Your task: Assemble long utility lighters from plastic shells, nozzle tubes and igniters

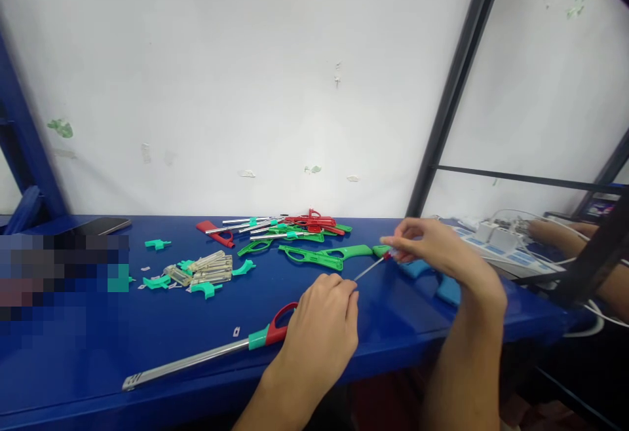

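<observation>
My left hand (324, 323) is closed over the red handle of a long-necked lighter (276, 330), which lies near the front edge of the blue table. The lighter's silver tube and green collar point left; most of its handle is hidden under my fingers. My right hand (422, 244) is raised to the right, its fingers bent around the red end of a thin rod (369, 270) that looks like a slim screwdriver. The rod slants down toward my left hand's fingertips. Just beyond it lie green lighter handle shells (314, 257).
Red and green lighter parts with silver tubes (268, 224) are piled at the back. Clear fuel tanks (211, 268) and teal pieces (204, 289) lie at left, near a phone (105, 225). Right: blue items (448, 290), power strip (515, 262), black post (455, 90), another person's arm (607, 280).
</observation>
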Demonstrator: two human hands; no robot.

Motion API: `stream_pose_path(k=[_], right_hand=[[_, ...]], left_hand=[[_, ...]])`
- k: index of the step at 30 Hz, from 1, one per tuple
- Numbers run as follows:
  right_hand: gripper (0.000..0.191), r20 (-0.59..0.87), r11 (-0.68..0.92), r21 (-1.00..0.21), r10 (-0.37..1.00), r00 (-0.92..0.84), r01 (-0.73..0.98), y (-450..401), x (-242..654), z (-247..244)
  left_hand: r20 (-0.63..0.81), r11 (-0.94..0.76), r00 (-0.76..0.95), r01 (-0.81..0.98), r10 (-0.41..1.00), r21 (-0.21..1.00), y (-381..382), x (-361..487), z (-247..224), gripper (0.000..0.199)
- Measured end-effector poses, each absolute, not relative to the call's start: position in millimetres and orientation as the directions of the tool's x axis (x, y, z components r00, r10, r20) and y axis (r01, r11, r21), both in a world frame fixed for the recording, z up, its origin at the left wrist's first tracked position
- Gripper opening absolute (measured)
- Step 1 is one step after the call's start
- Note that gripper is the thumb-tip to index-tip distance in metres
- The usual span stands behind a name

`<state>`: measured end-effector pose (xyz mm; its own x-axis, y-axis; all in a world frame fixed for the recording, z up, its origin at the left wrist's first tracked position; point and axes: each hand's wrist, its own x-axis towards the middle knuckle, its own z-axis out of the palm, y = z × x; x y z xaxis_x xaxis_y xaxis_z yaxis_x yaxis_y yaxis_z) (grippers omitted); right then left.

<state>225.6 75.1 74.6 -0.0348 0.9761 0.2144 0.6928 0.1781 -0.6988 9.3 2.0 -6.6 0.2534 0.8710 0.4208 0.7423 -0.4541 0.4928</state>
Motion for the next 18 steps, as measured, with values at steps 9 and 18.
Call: stream_pose_path(k=[9,18], right_hand=[[0.037,-0.019,-0.034,-0.640,0.999,0.029,0.767,88.2,263.1,62.4],[0.036,-0.109,-0.440,-0.586,0.875,0.472,0.680,84.4,341.3,37.1]], left_hand=[[0.441,-0.510,0.322,0.751,0.838,0.420,-0.4,8.5,-9.8,0.031],[0.420,-0.549,0.398,0.761,0.815,0.345,1.2,8.1,-6.8,0.032]])
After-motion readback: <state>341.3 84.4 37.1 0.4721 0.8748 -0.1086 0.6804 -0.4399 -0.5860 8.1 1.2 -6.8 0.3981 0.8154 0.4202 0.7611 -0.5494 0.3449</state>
